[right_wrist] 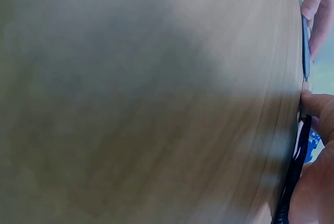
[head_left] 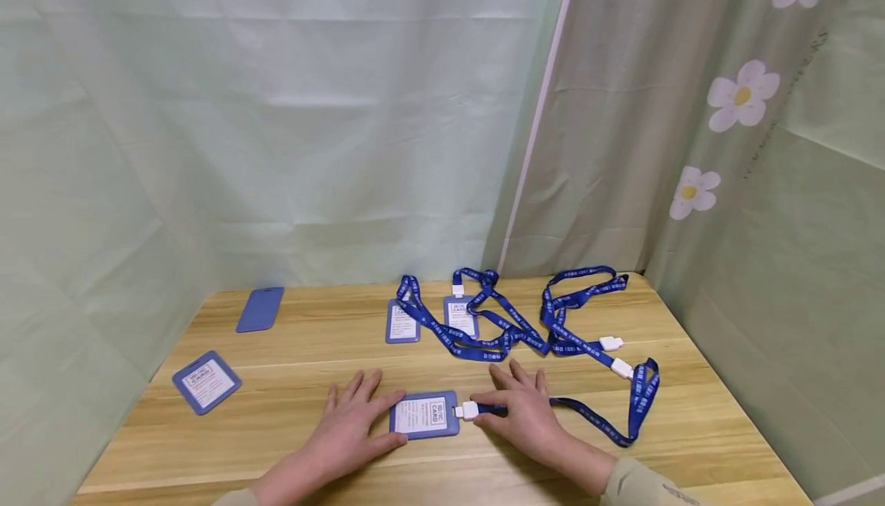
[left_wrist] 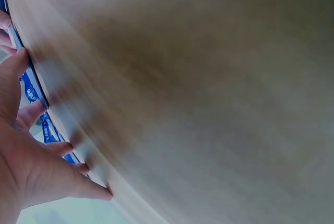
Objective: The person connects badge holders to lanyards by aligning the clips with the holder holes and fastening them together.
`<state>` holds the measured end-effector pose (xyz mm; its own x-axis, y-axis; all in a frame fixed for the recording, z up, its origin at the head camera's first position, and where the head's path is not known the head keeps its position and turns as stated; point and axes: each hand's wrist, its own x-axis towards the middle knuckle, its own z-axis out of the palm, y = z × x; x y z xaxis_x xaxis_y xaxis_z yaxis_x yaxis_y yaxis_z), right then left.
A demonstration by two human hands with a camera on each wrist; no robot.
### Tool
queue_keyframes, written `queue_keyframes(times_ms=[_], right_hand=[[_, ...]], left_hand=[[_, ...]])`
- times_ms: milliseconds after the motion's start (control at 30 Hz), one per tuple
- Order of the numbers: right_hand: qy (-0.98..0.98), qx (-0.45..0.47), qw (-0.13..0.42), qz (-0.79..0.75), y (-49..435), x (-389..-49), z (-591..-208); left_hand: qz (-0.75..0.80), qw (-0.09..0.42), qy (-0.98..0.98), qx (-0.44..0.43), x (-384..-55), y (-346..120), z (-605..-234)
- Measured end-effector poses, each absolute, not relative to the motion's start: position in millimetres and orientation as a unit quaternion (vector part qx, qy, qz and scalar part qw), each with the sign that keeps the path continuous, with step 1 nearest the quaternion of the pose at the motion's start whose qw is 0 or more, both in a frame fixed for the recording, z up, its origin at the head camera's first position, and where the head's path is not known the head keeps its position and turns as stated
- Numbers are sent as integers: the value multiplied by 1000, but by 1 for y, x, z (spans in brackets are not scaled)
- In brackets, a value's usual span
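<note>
The left hand (head_left: 351, 431) grips the ID badge holder (head_left: 423, 415) while the right hand (head_left: 528, 415) pinches the white lanyard clip (head_left: 470, 411), which tilting could misalign.

Head view evenly lit; wrist views soft, tabletop (left_wrist: 219, 104) shadowed.

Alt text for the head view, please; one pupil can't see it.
A person's left hand holds a blue badge on a wooden table; the right hand pinches a white lanyard clip at its slotted end. Four more badges and other lanyards lie around.
</note>
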<state>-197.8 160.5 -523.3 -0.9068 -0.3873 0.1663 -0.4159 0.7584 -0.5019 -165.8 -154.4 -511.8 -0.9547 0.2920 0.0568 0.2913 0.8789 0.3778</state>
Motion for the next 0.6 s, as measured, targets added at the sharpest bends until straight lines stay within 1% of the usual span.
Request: queue_keyframes(times_ms=[167,433,600], right_hand=[[-933,211,8,292,162,-194,-523],[-928,205,7,311,161,-195,-523],[-927,201,10,316,160,-194,-523]], left_hand=[[203,-10,966,161,-163,-155,-514],[212,-15,964,162,-161,-155,-518],[218,-8,962,161,-161,-155,-517]])
